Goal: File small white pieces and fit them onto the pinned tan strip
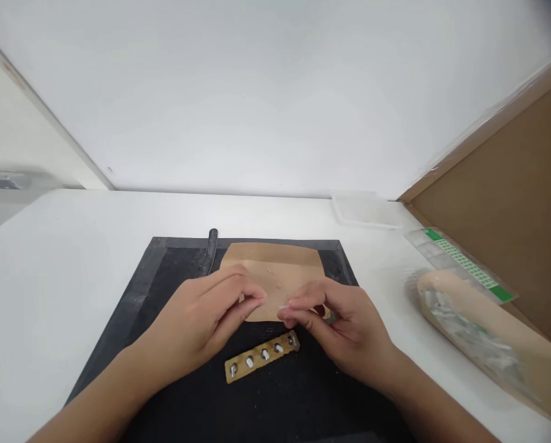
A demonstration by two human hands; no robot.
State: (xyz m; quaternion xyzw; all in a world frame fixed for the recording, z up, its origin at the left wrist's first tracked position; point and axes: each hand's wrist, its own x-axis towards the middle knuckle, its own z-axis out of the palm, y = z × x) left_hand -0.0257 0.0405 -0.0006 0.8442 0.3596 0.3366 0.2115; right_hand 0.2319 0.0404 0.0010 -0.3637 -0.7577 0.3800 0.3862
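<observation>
My left hand (206, 311) is closed in a pinch over the tan sheet (275, 258). Whatever its fingertips hold, if anything, is too small to make out. Facing it a short gap away, my right hand (349, 323) pinches a tiny whitish piece (283, 307) between thumb and fingers. Below both hands, a yellowish-brown strip (257, 363) lies slanted on the black mat (202, 406). Several small metal and white pieces sit in a row of holes along it. Something dark red (320, 310) shows partly behind my right fingers.
A black curved strip or tube (210, 252) lies at the mat's back edge. On the right are a clear lid (368, 212), a clear case with a green-printed label (464, 261), and a tan tray (510, 307) of small plastic bags. A brown board (501, 166) stands along the right side.
</observation>
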